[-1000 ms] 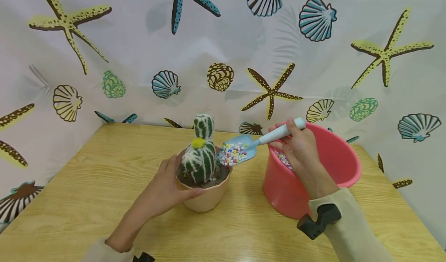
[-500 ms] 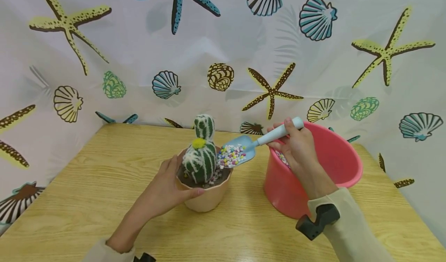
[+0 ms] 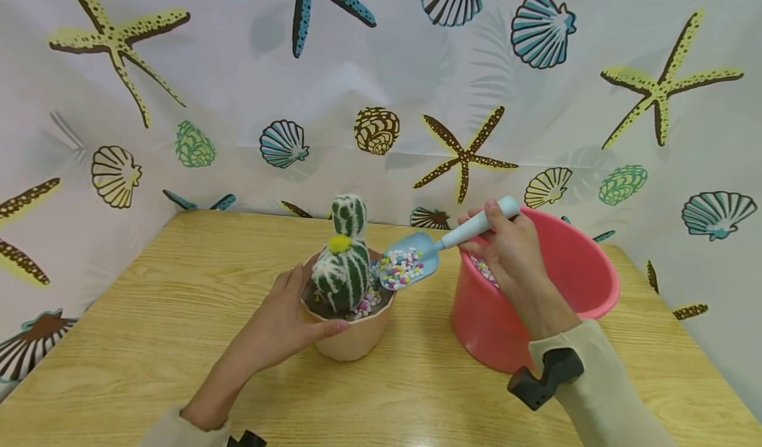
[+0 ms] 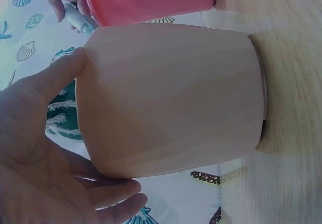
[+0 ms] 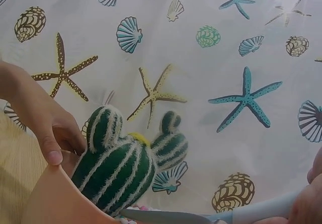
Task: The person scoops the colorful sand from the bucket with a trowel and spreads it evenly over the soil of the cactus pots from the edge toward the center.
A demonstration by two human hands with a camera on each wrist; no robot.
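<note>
A green cactus (image 3: 344,275) with white fuzz and a yellow flower stands in a peach-coloured pot (image 3: 351,338) of dark soil. My left hand (image 3: 282,325) grips the pot's rim from the left, the thumb in front and the fingers behind. In my right hand (image 3: 514,252) is the pale handle of a blue scoop (image 3: 425,248), held above the pot's right rim. Small multicoloured pebbles (image 3: 401,267) lie in the scoop's blade. More pebbles (image 3: 366,305) rest on the soil at the cactus's right side. In the right wrist view the blade (image 5: 166,217) appears edge-on beside the cactus.
A pink bucket (image 3: 488,328) with a slanted, flared rim stands right of the pot, under my right hand. Pebbles (image 3: 483,272) show inside it. The wooden table (image 3: 178,315) ends at a sheet (image 3: 381,70) printed with shells and starfish, hanging behind and at both sides.
The scoop's blade tips toward the pot, then draws slightly right and levels. Some pebbles have dropped onto the soil beside the cactus. My left hand stays on the rim.
</note>
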